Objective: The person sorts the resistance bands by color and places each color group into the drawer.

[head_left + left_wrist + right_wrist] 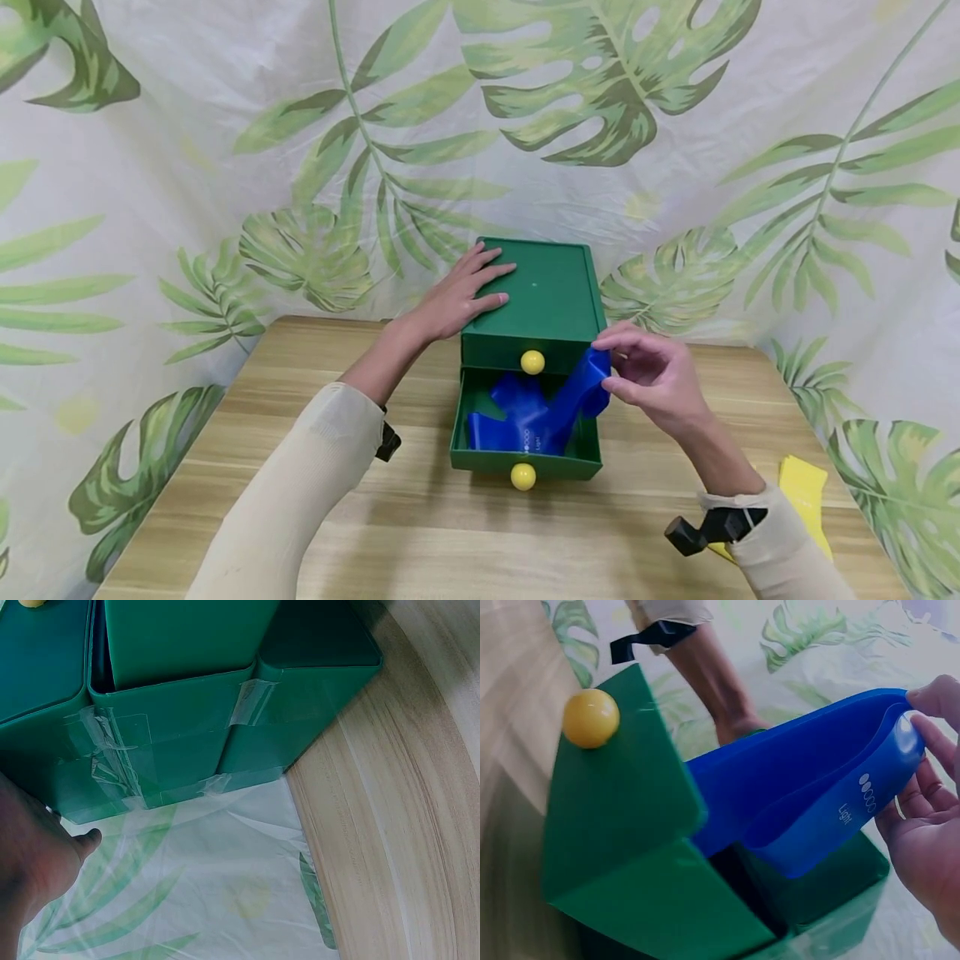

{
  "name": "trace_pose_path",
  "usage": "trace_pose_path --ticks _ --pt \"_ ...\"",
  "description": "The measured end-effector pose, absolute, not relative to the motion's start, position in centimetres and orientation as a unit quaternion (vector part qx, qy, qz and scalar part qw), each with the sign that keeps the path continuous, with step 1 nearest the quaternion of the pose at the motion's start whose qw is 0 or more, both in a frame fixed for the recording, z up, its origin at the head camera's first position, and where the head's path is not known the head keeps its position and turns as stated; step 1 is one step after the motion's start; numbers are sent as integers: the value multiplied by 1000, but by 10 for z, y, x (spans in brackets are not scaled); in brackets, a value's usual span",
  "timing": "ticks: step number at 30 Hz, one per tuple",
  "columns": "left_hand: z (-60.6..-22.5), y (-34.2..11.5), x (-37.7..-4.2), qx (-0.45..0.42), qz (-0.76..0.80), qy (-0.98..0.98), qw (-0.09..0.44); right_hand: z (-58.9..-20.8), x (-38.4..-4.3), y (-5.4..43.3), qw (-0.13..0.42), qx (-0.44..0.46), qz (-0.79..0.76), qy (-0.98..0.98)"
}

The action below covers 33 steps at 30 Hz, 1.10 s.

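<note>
A green drawer box point(540, 292) with yellow ball knobs stands on the table, one drawer point(480, 460) pulled out below the shut top one. My left hand point(465, 292) rests on the left edge of the box's top, fingers spread. My right hand point(656, 375) pinches one end of a blue resistance band point(573, 400) between thumb and fingers at the drawer's right side. The band is a wide flat loop printed "Light" in the right wrist view. Its held end is raised above the drawer rim, while the rest lies folded inside the drawer.
A yellow band point(806, 492) lies on the table at the right, partly behind my right forearm. In the left wrist view, clear tape point(116, 761) joins the stacked box sections point(300, 712). A leaf-print cloth point(420, 125) hangs behind the wooden table point(420, 533).
</note>
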<state>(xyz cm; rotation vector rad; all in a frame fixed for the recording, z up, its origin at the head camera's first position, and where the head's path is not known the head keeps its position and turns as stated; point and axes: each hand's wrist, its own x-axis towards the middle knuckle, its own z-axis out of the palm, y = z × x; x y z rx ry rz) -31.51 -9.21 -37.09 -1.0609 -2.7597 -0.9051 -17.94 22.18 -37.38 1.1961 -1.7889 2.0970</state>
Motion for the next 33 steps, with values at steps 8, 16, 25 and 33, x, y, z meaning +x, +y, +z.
trace_pose_path --ticks 8,16,25,33 --pt "-371 -91 -315 -340 -294 -893 23 -393 -177 204 45 397 661 -636" --pt "-372 -90 -316 -339 -292 -894 23 -407 -174 191 41 371 590 -716" --pt "-372 -91 -315 -340 -300 -891 25 -421 -175 179 74 392 517 -757" --pt "-372 -91 -315 -341 -299 -891 24 -421 -172 172 106 393 407 -818"
